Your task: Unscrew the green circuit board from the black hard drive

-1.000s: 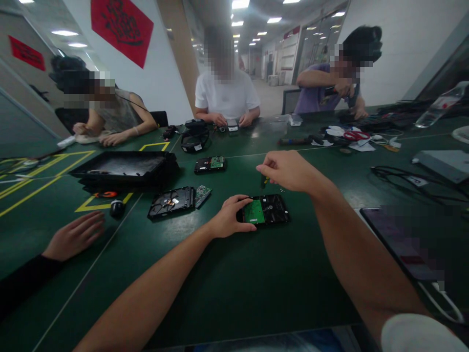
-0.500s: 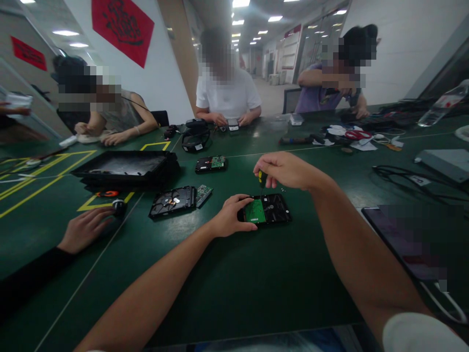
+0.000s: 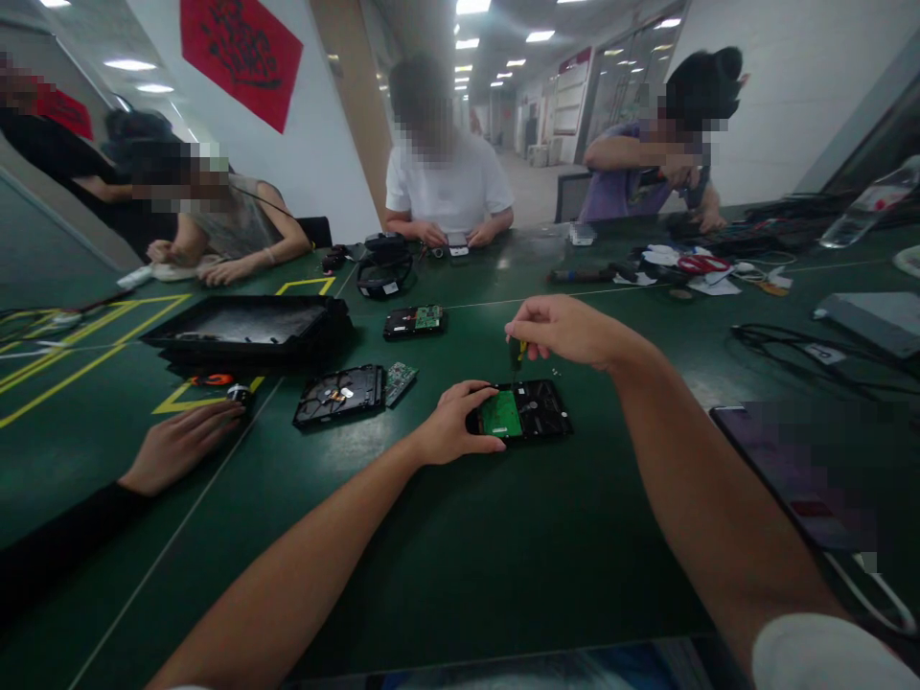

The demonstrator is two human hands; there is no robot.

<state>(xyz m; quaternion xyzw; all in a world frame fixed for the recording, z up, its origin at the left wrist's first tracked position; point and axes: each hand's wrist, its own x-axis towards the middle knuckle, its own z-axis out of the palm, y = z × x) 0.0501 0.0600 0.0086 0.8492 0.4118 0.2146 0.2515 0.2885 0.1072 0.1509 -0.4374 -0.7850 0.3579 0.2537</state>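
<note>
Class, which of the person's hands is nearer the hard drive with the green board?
Left. The left hand grips the hard drive at its left edge; the right hand holds a screwdriver above it.

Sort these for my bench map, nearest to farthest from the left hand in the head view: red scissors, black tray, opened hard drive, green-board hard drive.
1. Green-board hard drive: touched by the left hand.
2. Opened hard drive: to its left.
3. Black tray: beyond that, farther left.
4. Red scissors: far across, right.
</note>
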